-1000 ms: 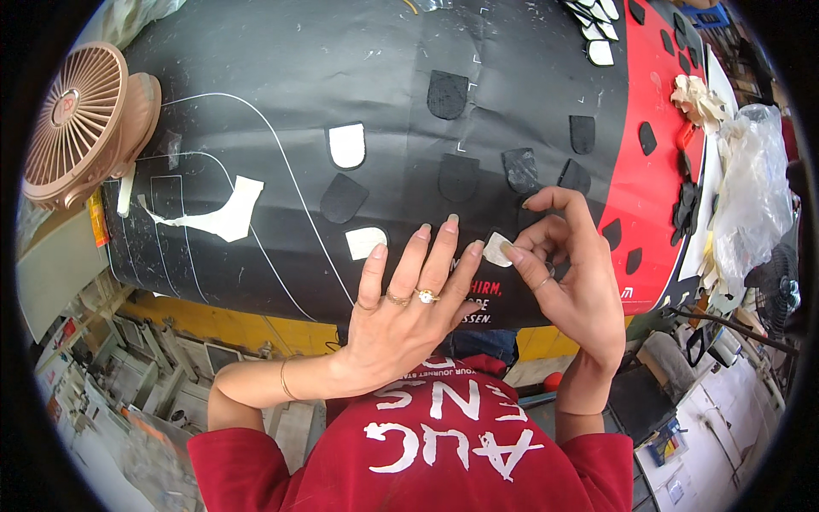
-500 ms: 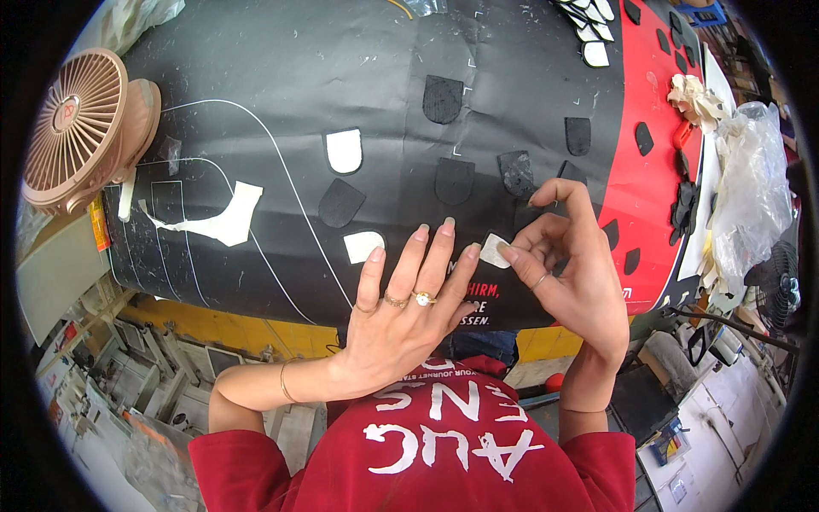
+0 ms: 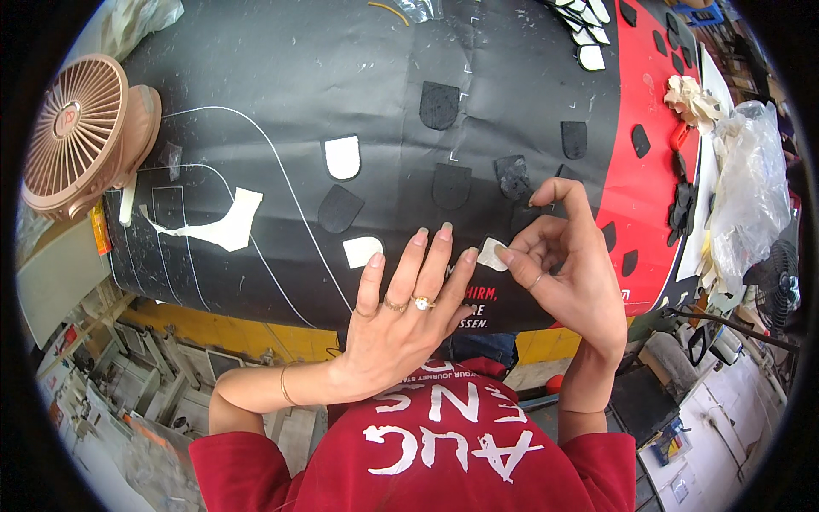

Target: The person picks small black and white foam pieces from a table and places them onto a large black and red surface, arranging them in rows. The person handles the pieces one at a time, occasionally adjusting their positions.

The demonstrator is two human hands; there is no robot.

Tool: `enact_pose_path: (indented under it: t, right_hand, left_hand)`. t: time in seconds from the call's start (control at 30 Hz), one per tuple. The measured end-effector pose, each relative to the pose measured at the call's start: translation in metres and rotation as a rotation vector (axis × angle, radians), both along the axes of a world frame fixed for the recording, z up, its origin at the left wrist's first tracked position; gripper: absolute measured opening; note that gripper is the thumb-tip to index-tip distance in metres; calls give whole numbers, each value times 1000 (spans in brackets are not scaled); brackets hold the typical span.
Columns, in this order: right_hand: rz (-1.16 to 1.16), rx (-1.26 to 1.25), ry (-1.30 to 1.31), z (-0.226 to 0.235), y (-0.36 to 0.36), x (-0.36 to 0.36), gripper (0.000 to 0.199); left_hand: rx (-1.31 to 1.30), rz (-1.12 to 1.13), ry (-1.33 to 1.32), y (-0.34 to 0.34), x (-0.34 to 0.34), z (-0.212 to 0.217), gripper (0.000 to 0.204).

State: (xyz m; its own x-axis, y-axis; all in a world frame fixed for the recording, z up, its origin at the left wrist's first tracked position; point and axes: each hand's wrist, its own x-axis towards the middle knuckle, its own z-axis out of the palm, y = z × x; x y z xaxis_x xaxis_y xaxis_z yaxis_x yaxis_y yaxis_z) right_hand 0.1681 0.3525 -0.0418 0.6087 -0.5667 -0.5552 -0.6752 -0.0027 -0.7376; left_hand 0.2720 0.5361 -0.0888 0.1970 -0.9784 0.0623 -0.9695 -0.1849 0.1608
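Observation:
My left hand (image 3: 399, 320) lies flat on the black sheet with its fingers stretched out and holds nothing. Beside its little finger is a white rounded patch (image 3: 361, 252), partly covered by the fingertip. Between thumb and fingers, my right hand (image 3: 570, 277) pinches a small white piece (image 3: 491, 254) just right of the left index fingertip. Its far side is hidden by the thumb. Ahead of the hands lie a white-faced patch with a black edge (image 3: 343, 158) and several black rounded patches, among them one straight ahead (image 3: 451, 186) and one near the right fingers (image 3: 513, 177).
A pink fan (image 3: 77, 128) stands at the left edge, near a torn white scrap (image 3: 230, 224). White-faced patches (image 3: 589, 57) are piled at the far right. On the red area (image 3: 636, 179) lie small black pieces; crumpled paper (image 3: 694, 102) and clear plastic (image 3: 751, 162) sit beyond.
The patches and sheet appear shifted very slightly in the picture. Both hands keep nearly the same pose, and the white piece stays pinched in my right hand.

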Motion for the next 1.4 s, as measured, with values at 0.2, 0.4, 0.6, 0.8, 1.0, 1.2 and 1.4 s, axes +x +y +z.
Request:
enact_pose_path:
  t: [0.2, 0.4, 0.6, 0.8, 1.0, 1.2, 1.4]
  right_hand:
    - [-16, -7, -1, -1, 3, 0, 48]
    - [-18, -75, -83, -3, 6, 1, 46]
    - [-18, -100, -6, -2, 8, 0, 46]
    - [71, -344, 87, 5, 20, -12, 39]
    - [222, -749, 59, 0, 43, -34, 35]
    - [399, -965, 230, -25, 76, -45, 57]
    - [250, -1021, 84, -34, 72, -51, 52]
  left_hand:
    - [-8, 0, 6, 0, 0, 0, 60]
    - [2, -23, 70, -3, 1, 3, 61]
    - [58, -7, 116, -11, 0, 2, 64]
    - [58, -40, 66, -13, 2, 2, 63]
    - [63, -81, -9, -11, 3, 2, 63]
    - [75, -108, -11, -12, 3, 3, 62]
    - [12, -129, -16, -15, 4, 5, 59]
